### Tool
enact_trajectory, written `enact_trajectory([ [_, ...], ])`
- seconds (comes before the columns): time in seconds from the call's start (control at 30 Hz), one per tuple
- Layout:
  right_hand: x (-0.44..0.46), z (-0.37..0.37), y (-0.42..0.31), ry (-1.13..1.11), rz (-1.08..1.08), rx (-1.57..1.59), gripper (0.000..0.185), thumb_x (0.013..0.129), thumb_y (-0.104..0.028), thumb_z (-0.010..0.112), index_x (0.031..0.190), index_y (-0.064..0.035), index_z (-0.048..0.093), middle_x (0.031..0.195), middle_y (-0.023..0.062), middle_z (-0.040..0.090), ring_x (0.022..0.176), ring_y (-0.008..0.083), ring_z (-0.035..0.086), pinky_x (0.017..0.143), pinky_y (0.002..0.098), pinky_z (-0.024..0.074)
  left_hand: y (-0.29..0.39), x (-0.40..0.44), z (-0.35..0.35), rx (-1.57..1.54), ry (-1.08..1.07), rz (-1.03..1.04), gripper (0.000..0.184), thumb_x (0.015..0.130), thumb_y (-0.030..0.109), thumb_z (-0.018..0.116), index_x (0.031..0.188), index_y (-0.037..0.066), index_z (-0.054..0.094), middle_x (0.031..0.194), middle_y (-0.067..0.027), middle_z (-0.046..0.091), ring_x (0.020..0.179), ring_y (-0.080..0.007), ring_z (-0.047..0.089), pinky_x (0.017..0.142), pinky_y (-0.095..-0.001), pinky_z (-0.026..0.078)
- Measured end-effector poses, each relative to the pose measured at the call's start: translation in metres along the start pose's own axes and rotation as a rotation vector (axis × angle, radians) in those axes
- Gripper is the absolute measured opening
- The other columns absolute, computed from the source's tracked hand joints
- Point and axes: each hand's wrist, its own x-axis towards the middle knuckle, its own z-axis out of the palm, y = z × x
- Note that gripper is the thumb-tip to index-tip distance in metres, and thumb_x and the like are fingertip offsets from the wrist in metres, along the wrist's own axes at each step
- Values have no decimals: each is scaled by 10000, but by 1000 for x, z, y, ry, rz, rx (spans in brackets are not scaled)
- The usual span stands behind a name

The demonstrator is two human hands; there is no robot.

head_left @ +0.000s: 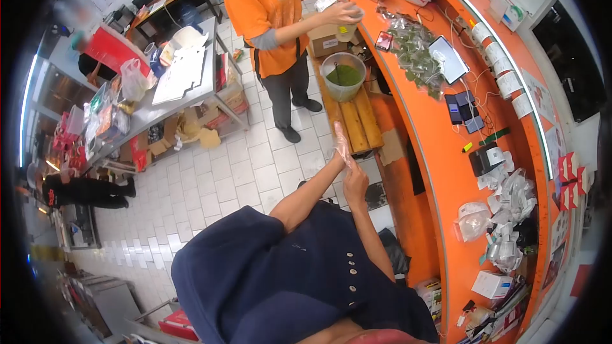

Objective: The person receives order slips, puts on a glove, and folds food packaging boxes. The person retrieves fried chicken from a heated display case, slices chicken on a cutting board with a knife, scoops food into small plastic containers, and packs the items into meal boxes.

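Your right hand [355, 185] pinches a clear glove [346, 155] near the wrist of your outstretched left hand [340, 139], its own grip straight and open, holding nothing else. Just beyond, a tub [343, 77] of green contents sits on the wooden counter [350, 118]. A co-worker in orange [264, 13] handles items at far center, while green-filled bags [414, 54] cover part of the orange counter [446, 185] at right.

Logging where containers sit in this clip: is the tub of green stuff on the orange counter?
No, the tub stands on the wooden bench beside the orange counter.
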Motion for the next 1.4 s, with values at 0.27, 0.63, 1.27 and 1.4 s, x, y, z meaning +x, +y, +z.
enact_trajectory([
  [0.27, 29, 8, 5, -38, 64, -154, 245, 988, -179, 487, 1040, -11, 657, 908, 258, 680, 865, 467, 644, 739, 535, 498, 26, -2, 32, 5, 208, -66, 1194, 709, 993, 134, 1607, 216, 16, 1678, -3, -25, 1532, -260, -59, 1136, -676, -18],
  [0.63, 23, 42, 18, -240, 151, -243, 301, 1013, -235, 428, 900, -33, 620, 761, 248, 649, 758, 473, 636, 690, 566, 486, 22, 20, -3, 18, 311, -216, 1032, 828, 865, 182, 1604, 198, 49, 1672, -31, 26, 1530, -295, 5, 1143, -664, 28],
  [1.27, 12, 35, 32, 36, 442, -137, 253, 994, -203, 476, 1034, 7, 610, 874, 296, 658, 817, 486, 638, 718, 563, 479, -22, 25, 34, 117, 223, -189, 928, 892, 723, 270, 1597, 152, 78, 1657, -100, 69, 1518, -330, 65, 1166, -603, 91],
  [1.4, -3, 51, 64, 21, 401, -11, 345, 1040, -239, 419, 879, 16, 588, 691, 178, 635, 651, 325, 667, 606, 423, 511, -21, 26, 34, 138, 207, -141, 907, 905, 693, 288, 1595, 142, 84, 1654, -115, 78, 1516, -337, 78, 1171, -590, 104],
])
